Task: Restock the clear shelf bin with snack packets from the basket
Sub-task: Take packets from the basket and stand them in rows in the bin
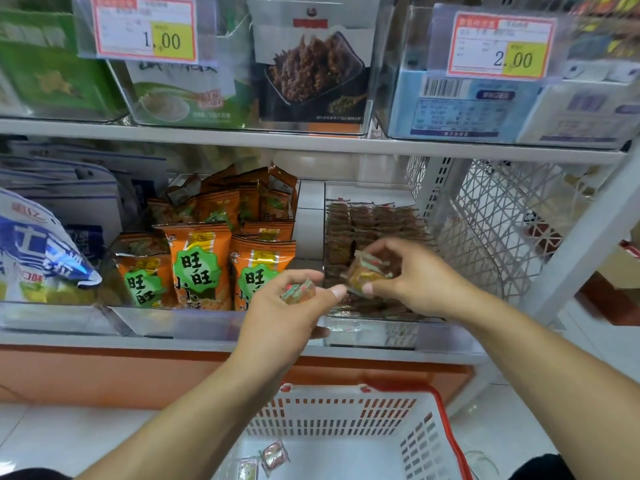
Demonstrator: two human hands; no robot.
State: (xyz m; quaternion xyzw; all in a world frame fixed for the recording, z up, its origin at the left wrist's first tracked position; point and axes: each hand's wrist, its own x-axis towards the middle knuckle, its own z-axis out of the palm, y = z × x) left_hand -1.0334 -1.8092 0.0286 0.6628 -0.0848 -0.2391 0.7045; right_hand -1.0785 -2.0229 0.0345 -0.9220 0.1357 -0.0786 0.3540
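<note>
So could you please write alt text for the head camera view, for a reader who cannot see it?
Both hands hold small snack packets over a clear shelf bin: the right hand grips several, the left hand pinches a few. A white basket below holds two more packets; orange snack bags stand to the left.

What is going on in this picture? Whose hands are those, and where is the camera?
There is no machine here. A person wears a camera on their head, so you see what they see, looking down at their own two hands in a shop.

The left hand pinches small snack packets. The right hand holds another small packet over the clear shelf bin, which already has rows of brown packets in it.

Below, on the floor, stands a white basket with a red rim. A few leftover packets lie in it.

Beside the bin are orange snack bags, and above are price tags on the higher shelf.
</note>
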